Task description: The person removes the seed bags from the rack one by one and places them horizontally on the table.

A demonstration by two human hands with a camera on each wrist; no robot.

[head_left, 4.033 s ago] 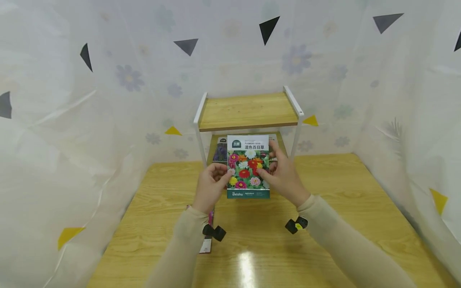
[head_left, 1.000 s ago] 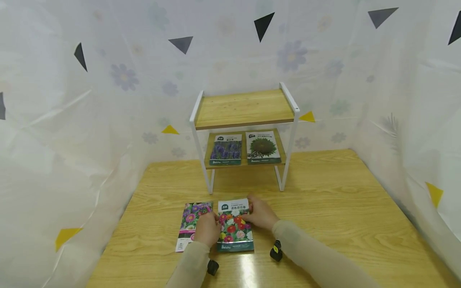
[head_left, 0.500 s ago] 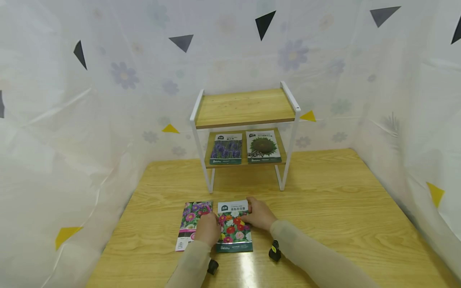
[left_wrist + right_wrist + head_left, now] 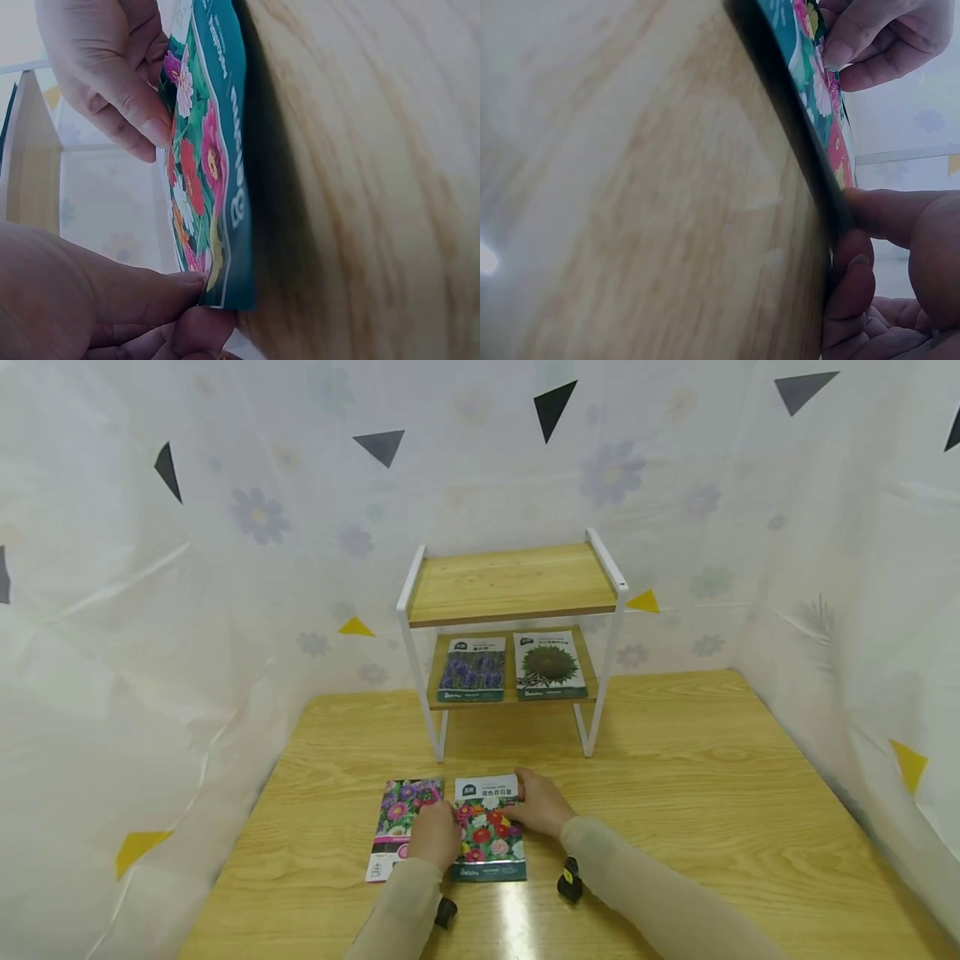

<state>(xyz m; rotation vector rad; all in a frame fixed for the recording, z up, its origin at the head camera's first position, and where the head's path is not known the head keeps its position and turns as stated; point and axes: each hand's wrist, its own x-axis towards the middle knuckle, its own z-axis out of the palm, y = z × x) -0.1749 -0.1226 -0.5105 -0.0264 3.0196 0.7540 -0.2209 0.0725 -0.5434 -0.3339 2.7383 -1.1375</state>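
L hand (image 4: 437, 837) + R hand (image 4: 545, 806) pinch zinnia seed pkt (image 4: 491, 852) by its sides, thumbs on top — wrist cams show fingertips (image 4: 201, 330) underneath, head cam doesn't.

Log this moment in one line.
left fingers: pinch zinnia packet, left edge | right fingers: pinch right edge | lower shelf: purple-flower packet, sunflower packet | table: pink-striped packet

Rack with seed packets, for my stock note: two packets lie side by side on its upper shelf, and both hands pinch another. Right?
Wrong shelf: the head view shows the purple-flower packet and the spiky-flower packet side by side on the lower shelf. The left hand and right hand do pinch another, the mixed-flower packet.
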